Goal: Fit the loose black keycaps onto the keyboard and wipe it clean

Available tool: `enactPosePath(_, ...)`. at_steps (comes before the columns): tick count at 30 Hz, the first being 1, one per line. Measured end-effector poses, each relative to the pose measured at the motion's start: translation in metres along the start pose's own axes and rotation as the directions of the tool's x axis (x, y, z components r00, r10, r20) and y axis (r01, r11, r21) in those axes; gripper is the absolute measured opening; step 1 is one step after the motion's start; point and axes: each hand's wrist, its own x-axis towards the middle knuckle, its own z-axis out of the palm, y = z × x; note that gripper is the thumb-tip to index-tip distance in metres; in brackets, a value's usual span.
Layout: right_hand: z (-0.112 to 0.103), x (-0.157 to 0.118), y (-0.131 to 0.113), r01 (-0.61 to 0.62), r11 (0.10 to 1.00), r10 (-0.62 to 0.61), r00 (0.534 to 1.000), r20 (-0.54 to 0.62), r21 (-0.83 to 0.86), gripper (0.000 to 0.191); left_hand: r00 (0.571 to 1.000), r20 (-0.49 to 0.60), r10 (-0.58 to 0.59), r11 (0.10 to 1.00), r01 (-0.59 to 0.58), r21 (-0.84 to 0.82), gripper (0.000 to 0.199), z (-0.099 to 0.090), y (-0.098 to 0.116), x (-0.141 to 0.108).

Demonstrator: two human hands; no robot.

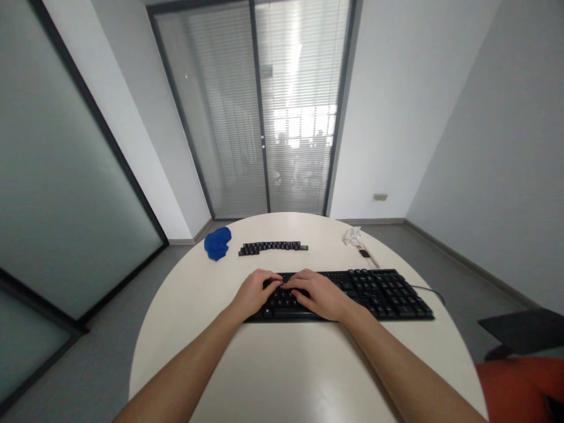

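Note:
A black keyboard [335,314] lies on the round white table, some of its key area hidden under my hands. My left hand [255,292] rests at its left part, thumb and forefinger brought together over the upper keys. Whatever is between these fingertips is too small to make out. From the right, my right hand [321,294] reaches over the keys with fingers stretched toward the left fingertips. A gap shows between its thumb and forefinger. Behind the keyboard, several loose black keycaps [277,245] lie in uneven rows.
A blue cloth [217,243] lies at the table's far left. At the far right are a crumpled white cloth [352,236], a small black piece [364,254] and a thin stick [371,258]. The keyboard cable [429,289] runs over the right edge. A red chair [520,388] stands at right.

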Motion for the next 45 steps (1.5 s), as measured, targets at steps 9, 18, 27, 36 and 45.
enactPosePath(9,0.001,0.0,0.003,0.015,1.0,-0.015,1.0,-0.004,-0.024,0.036,0.996,-0.089,-0.015,0.999,0.019,0.048,0.026,0.01,-0.014,0.006)
enactPosePath(18,0.002,0.005,0.001,0.044,0.991,-0.042,0.999,0.02,-0.123,0.034,0.983,-0.039,-0.179,0.972,0.182,0.151,0.038,0.01,-0.016,0.011)
enactPosePath(27,0.002,0.006,-0.002,0.035,0.986,-0.033,0.999,0.015,-0.161,0.031,0.972,-0.005,-0.237,0.964,0.235,0.127,0.045,0.007,-0.02,0.017)
enactPosePath(36,0.004,0.006,-0.003,0.03,0.987,-0.028,0.999,0.015,-0.158,0.025,0.982,-0.032,-0.187,0.964,0.189,0.188,0.043,0.01,-0.016,0.009)
enactPosePath(45,0.004,0.005,-0.002,0.063,0.98,-0.058,0.998,0.031,-0.189,0.023,0.97,-0.242,0.024,0.97,0.036,0.242,0.029,-0.022,-0.066,0.02)
